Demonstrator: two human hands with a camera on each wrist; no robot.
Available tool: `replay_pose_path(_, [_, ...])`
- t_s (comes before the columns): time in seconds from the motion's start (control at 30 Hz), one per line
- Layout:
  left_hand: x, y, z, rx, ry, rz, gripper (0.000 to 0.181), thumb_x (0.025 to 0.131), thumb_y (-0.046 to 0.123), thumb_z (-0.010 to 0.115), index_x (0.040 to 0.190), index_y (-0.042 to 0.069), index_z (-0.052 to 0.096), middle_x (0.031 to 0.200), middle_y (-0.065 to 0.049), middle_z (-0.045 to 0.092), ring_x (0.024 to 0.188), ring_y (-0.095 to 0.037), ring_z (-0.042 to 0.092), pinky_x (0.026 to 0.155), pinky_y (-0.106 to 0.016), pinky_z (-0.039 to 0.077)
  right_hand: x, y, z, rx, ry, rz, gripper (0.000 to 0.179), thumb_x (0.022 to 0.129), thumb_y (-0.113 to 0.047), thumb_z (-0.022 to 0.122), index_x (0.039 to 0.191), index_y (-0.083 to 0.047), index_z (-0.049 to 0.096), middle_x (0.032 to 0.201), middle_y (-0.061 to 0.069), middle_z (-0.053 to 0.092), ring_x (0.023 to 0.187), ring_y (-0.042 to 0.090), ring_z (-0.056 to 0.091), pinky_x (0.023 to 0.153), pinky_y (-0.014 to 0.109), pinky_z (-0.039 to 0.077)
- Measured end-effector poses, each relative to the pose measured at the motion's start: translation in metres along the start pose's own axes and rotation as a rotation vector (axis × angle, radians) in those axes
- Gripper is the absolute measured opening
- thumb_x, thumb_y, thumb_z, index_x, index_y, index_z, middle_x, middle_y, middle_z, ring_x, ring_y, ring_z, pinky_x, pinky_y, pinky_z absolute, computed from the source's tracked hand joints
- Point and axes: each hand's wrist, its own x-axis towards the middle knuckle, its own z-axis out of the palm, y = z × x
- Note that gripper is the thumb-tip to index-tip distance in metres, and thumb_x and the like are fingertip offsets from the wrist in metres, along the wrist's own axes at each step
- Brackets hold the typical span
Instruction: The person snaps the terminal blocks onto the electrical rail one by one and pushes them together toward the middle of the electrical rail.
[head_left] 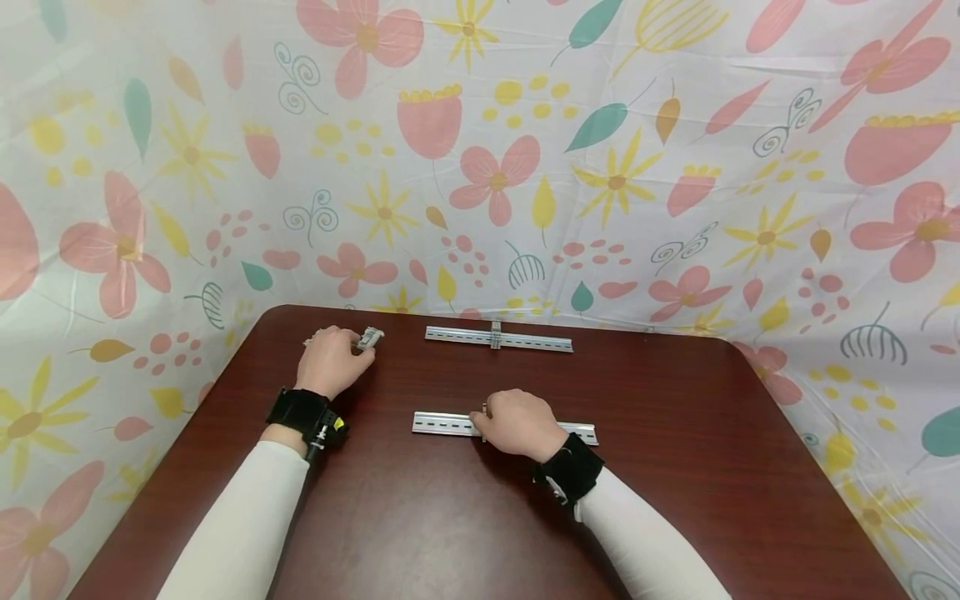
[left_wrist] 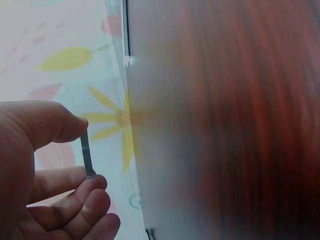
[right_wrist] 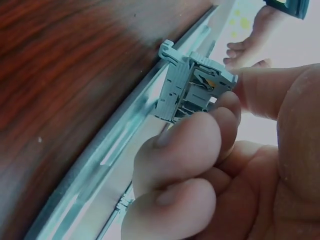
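Observation:
My right hand [head_left: 517,423] is above the near metal DIN rail [head_left: 442,423]. Between its thumb and fingers it pinches a grey terminal block [right_wrist: 187,87], which stands against the rail; whether it is clipped on, I cannot tell. At the table's far left, my left hand [head_left: 330,360] pinches a thin grey piece [left_wrist: 87,155], seen edge-on, between thumb and index finger. A small grey part [head_left: 369,337] shows by those fingertips in the head view; I cannot tell whether it is the same piece.
Farther back, a second DIN rail [head_left: 540,342] lies crosswise with grey terminal blocks [head_left: 496,335] near its middle. The dark red-brown table [head_left: 390,517] ends at a flower-printed cloth [head_left: 480,167] behind and at the sides.

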Motion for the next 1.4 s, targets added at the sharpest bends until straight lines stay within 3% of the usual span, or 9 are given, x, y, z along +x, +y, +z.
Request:
replay_pose_path(0.17, [-0.003,0.017,0.003,-0.002,-0.016,0.052,0.029,0.099,0.024,0.074,0.110,-0.002,0.081,0.103,-0.017,0.073,0.091,-0.032,0.063,0.076,-0.046,0.050,0.000,0.001,-0.003,0.008,0.023,-0.014,0.062,0.110,-0.039,0.069,0.054,-0.020,0.050,0.052,-0.008,0.032,0.049,0.011,0.033,0.050,0.030,0.020])
replay_pose_path(0.37, [-0.005,0.038,0.010,0.014,-0.027,0.132,0.033,0.099,0.027,0.080,0.115,-0.002,0.082,0.103,-0.014,0.073,0.095,-0.031,0.066,0.081,-0.048,0.054,0.001,0.006,-0.006,0.051,0.059,-0.006,0.059,0.110,-0.041,0.071,0.059,-0.018,0.052,0.053,-0.007,0.035,0.048,0.012,0.035,0.049,0.030,0.022])
replay_pose_path(0.63, [-0.016,0.069,0.015,0.031,-0.034,0.285,0.033,0.097,0.026,0.083,0.117,-0.001,0.082,0.103,-0.011,0.071,0.099,-0.031,0.064,0.084,-0.045,0.058,0.005,0.017,-0.008,0.120,0.124,-0.014,0.055,0.109,-0.042,0.072,0.063,-0.017,0.054,0.054,-0.007,0.037,0.048,0.013,0.038,0.050,0.030,0.024])
replay_pose_path(0.77, [-0.020,0.080,0.018,0.040,-0.024,0.372,0.033,0.096,0.023,0.085,0.117,-0.002,0.082,0.103,-0.011,0.070,0.098,-0.030,0.064,0.084,-0.043,0.058,0.008,0.023,-0.006,0.154,0.149,-0.001,0.048,0.110,-0.043,0.071,0.071,-0.017,0.060,0.056,-0.006,0.045,0.051,0.014,0.045,0.051,0.031,0.031])
replay_pose_path(0.97, [-0.024,0.093,0.023,0.049,-0.030,0.487,0.031,0.096,0.023,0.085,0.118,0.001,0.082,0.103,-0.008,0.069,0.097,-0.027,0.062,0.085,-0.040,0.057,0.010,0.028,-0.009,0.250,0.161,0.032,0.036,0.111,-0.044,0.068,0.089,-0.016,0.068,0.066,-0.002,0.059,0.057,0.017,0.054,0.059,0.035,0.043])
replay_pose_path(1.2, [-0.028,0.104,0.025,0.022,-0.022,0.630,0.032,0.094,0.022,0.087,0.120,0.002,0.083,0.105,-0.005,0.070,0.097,-0.024,0.063,0.084,-0.038,0.057,0.010,0.032,-0.011,0.397,0.165,0.033,0.036,0.113,-0.046,0.065,0.107,-0.011,0.073,0.072,0.002,0.058,0.058,0.019,0.050,0.062,0.036,0.041])
replay_pose_path(1.4, [-0.031,0.110,0.024,-0.001,-0.035,0.706,0.030,0.095,0.020,0.087,0.120,0.004,0.082,0.105,-0.003,0.067,0.095,-0.021,0.060,0.081,-0.035,0.055,0.012,0.039,-0.011,0.527,0.128,0.009,0.040,0.114,-0.049,0.062,0.113,-0.010,0.073,0.074,0.003,0.056,0.060,0.019,0.046,0.062,0.035,0.039])
